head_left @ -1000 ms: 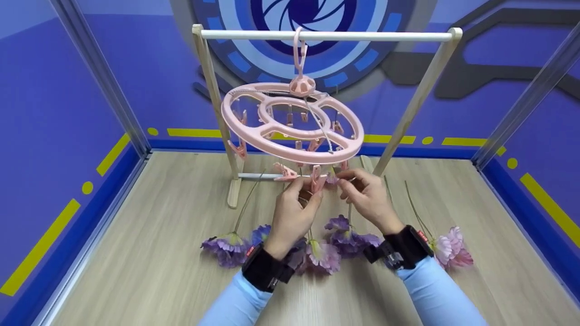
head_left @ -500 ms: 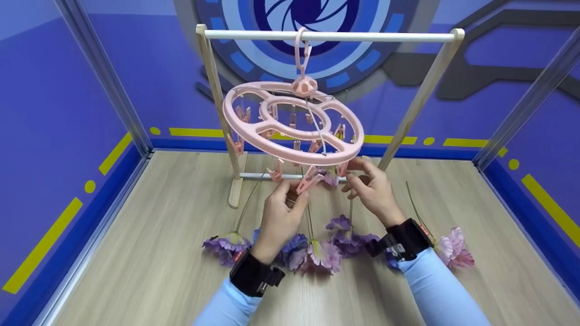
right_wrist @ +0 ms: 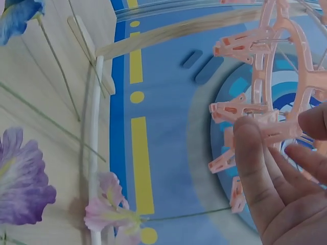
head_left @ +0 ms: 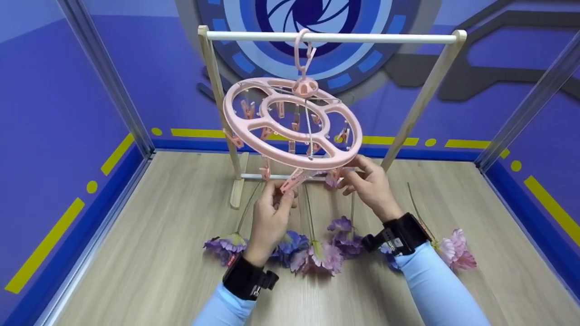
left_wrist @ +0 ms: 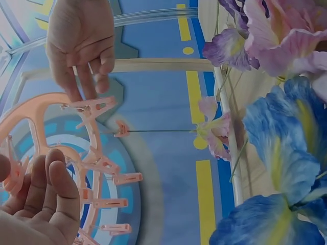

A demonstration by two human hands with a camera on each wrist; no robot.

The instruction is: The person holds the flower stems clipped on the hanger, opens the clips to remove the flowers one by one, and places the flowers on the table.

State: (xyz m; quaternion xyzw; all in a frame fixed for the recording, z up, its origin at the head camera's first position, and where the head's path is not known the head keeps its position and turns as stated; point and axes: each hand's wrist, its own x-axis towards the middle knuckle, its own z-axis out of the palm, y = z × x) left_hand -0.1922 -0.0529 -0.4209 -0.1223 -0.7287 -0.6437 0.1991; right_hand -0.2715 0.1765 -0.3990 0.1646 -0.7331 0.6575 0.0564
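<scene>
A pink round clip hanger [head_left: 253, 124] hangs tilted from a rack's top bar, with several pink clothespins dangling. My left hand [head_left: 270, 219] pinches one clothespin [head_left: 292, 180] between thumb and fingers at the hanger's near side; the left wrist view shows that clothespin [left_wrist: 18, 173] in the same hand. My right hand [head_left: 371, 188] is beside another clothespin [head_left: 335, 174] at the near right, fingers extended at the rim. In the right wrist view its fingertips overlap a clothespin [right_wrist: 278, 132]; whether they press it is unclear. A pink artificial flower [left_wrist: 212, 127] hangs upside down by its stem from a clothespin [left_wrist: 121, 128].
The wooden rack [head_left: 423, 97] stands at the back of the table [head_left: 136, 253]. Several artificial flowers lie in front of it: purple [head_left: 225, 246], blue [head_left: 290, 246], pale pink [head_left: 319, 259], violet [head_left: 346, 237] and pink [head_left: 457, 251]. Patterned panels [head_left: 127, 81] enclose the sides.
The hanger has turned, its near clothespins shifting left. My left hand has moved left with its clothespin. My right hand moved slightly right, and its fingers have spread at the rim.
</scene>
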